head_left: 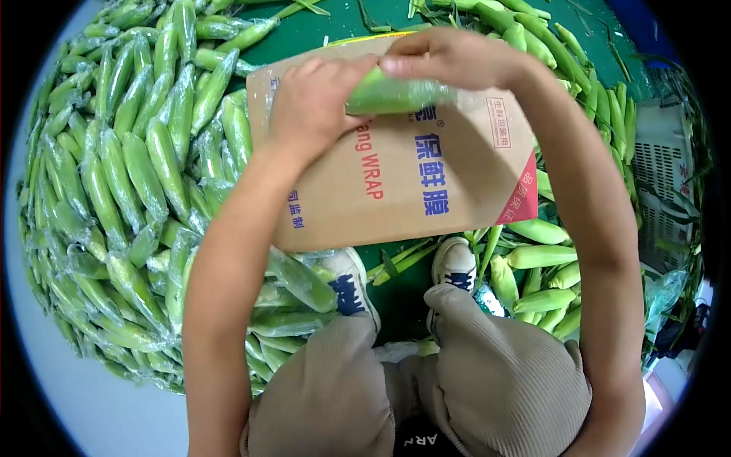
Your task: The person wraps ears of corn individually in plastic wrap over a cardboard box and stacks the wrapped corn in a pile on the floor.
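A green ear of corn in its husk (392, 93) lies across a brown cardboard box (327, 213). It is blurred by motion, and a shiny film seems to cover its right end. My left hand (320, 99) is closed around the ear's left end. From above, my right hand (453, 59) reaches over the ear with curled fingers, its thumb pressing near the upper side. What its other fingertips touch is partly hidden. The box carries Chinese print and the letters "WRAP", and it sits beyond my shoes.
A large heap of film-wrapped corn (114, 175) fills the left side. Ears without visible film (541, 255) lie at the right, and more (533, 34) are piled at the upper right. A white slotted crate (662, 171) stands at the far right. Green floor (358, 19) shows beyond the box.
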The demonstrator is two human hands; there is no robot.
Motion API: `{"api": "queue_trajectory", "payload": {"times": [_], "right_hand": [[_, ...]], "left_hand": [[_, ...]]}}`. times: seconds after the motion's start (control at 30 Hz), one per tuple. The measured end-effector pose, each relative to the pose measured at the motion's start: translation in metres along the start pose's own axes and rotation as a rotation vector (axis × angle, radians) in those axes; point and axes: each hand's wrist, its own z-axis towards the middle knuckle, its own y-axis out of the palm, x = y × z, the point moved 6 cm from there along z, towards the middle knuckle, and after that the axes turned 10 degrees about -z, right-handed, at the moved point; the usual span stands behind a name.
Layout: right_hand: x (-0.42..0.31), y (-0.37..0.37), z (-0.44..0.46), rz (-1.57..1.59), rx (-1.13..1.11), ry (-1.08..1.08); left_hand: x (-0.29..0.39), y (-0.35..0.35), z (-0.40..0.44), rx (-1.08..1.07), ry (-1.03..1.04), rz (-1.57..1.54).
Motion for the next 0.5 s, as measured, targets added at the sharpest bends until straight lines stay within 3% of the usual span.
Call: {"api": "queue_trajectory", "payload": {"times": [0.03, 0.1, 0.13, 0.23, 0.27, 0.37, 0.43, 0.5], "right_hand": [[0.002, -0.006, 0.006, -0.001, -0.042, 0.013], [0.005, -0.005, 0.029, -0.100, 0.179, -0.276], [0.001, 0.010, 0.040, -0.251, 0.128, -0.266], [0.010, 0.059, 0.041, -0.624, 0.139, -0.265], [0.006, 0.063, 0.034, -0.614, 0.217, -0.280], [-0.009, 0.081, 0.018, -0.621, 0.175, -0.313], [-0.012, 0.089, 0.018, -0.591, 0.132, -0.245], [-0.010, 0.095, 0.015, -0.558, 0.163, -0.208]], "left_hand": [[-0.004, 0.003, -0.003, -0.050, -0.067, -0.021], [0.004, 0.001, 0.003, -0.155, -0.162, -0.057], [0.011, 0.002, 0.009, -0.347, -0.253, -0.128], [0.048, 0.002, -0.005, -0.435, -0.214, -0.284], [0.053, 0.007, -0.015, -0.463, -0.271, -0.342], [0.074, -0.002, -0.050, -0.591, -0.367, -0.403], [0.098, 0.009, -0.084, -0.729, -0.188, -0.458], [0.131, 0.030, -0.128, -1.129, -0.234, -0.771]]}}
